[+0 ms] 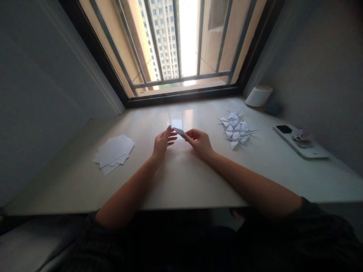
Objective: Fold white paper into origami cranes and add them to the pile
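A small folded piece of white paper [179,131] is held above the sill, tilted. My right hand [200,140] pinches its right end between thumb and fingers. Close to the other end is my left hand [162,142], its thumb raised and its fingers apart; whether the thumb tip touches the paper's corner is hard to make out. Left of my hands lies a loose stack of flat white paper sheets [115,151]. On the right sits a heap of small folded white paper pieces [236,127], with pointed ends.
The white sill [176,181] serves as the work surface, with a barred window [181,81] behind it. A white cylindrical container [258,96] stands in the back right corner, next to a dark rounded object [273,109]. A phone [295,142] with a flower-like attachment lies at the right.
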The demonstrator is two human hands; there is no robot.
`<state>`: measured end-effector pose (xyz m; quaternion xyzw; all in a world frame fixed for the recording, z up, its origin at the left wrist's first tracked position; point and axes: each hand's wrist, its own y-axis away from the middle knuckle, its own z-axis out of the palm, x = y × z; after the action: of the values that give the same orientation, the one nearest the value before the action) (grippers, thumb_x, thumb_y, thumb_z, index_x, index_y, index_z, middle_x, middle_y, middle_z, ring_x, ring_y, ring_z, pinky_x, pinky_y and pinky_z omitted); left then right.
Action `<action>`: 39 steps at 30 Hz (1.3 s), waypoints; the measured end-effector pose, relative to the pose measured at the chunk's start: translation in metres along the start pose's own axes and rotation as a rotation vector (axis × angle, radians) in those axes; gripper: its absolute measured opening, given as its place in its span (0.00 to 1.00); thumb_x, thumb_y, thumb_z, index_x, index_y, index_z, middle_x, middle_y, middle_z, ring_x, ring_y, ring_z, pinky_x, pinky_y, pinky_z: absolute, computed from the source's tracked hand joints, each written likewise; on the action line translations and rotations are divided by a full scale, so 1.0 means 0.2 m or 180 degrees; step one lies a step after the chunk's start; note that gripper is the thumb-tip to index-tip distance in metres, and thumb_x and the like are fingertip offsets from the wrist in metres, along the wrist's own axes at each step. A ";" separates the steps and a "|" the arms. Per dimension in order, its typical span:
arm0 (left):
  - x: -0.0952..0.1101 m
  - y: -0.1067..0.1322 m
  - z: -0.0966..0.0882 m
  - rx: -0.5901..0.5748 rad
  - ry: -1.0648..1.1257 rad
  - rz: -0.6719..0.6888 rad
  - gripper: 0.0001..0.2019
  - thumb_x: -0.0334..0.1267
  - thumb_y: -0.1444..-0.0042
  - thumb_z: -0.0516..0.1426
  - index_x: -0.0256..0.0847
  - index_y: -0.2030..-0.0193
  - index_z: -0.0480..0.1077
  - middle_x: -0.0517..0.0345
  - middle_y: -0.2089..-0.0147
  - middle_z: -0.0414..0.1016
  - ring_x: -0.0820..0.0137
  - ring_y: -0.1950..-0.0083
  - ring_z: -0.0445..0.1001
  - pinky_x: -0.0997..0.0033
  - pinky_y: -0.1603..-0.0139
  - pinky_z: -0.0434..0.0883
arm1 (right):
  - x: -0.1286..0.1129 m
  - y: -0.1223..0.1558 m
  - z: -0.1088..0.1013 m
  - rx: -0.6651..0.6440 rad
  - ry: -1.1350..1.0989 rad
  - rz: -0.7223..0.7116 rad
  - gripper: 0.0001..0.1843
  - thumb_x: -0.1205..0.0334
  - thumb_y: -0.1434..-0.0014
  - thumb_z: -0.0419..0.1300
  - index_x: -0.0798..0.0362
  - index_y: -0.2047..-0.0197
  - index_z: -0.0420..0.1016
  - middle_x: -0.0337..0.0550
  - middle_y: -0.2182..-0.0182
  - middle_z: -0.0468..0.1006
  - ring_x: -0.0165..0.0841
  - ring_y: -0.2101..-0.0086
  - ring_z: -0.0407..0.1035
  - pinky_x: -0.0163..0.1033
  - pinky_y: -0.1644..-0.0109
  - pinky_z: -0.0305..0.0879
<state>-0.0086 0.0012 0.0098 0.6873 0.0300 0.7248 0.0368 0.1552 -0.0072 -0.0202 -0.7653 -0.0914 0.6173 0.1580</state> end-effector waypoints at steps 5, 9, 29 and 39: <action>-0.02 0.03 0.03 -0.0476 -0.0339 -0.0077 0.27 0.61 0.54 0.61 0.38 0.61 0.77 0.46 0.59 0.80 0.62 0.59 0.77 0.65 0.57 0.68 | -0.03 0.01 -0.03 0.0170 0.0687 -0.0618 0.12 0.50 0.43 0.61 0.48 0.65 0.80 0.40 0.70 0.80 0.32 0.71 0.70 0.39 0.64 0.66; -0.02 0.02 0.02 -0.0556 -0.0087 -0.0027 0.24 0.59 0.52 0.61 0.38 0.60 0.77 0.47 0.58 0.79 0.63 0.57 0.76 0.66 0.56 0.69 | -0.03 0.00 -0.04 0.0051 0.0814 -0.1226 0.09 0.56 0.41 0.61 0.46 0.59 0.80 0.42 0.67 0.79 0.34 0.67 0.70 0.42 0.60 0.67; -0.02 -0.01 0.01 -0.0200 -0.0411 0.0547 0.19 0.52 0.47 0.57 0.36 0.66 0.76 0.53 0.69 0.76 0.69 0.66 0.73 0.71 0.66 0.68 | -0.01 -0.01 -0.03 -0.0605 0.0484 -0.1697 0.17 0.68 0.41 0.57 0.42 0.51 0.77 0.44 0.60 0.76 0.36 0.57 0.69 0.46 0.50 0.67; -0.04 0.01 0.03 -0.0457 -0.0549 0.0568 0.19 0.52 0.45 0.55 0.37 0.69 0.75 0.54 0.72 0.76 0.69 0.68 0.74 0.69 0.63 0.70 | 0.02 -0.02 -0.03 -0.0425 0.0233 -0.1219 0.08 0.63 0.48 0.68 0.42 0.64 0.81 0.41 0.66 0.73 0.35 0.61 0.67 0.42 0.59 0.68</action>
<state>-0.0028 -0.0012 0.0028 0.7425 -0.0865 0.6638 0.0238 0.1619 -0.0028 -0.0202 -0.7646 -0.2702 0.5403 0.2247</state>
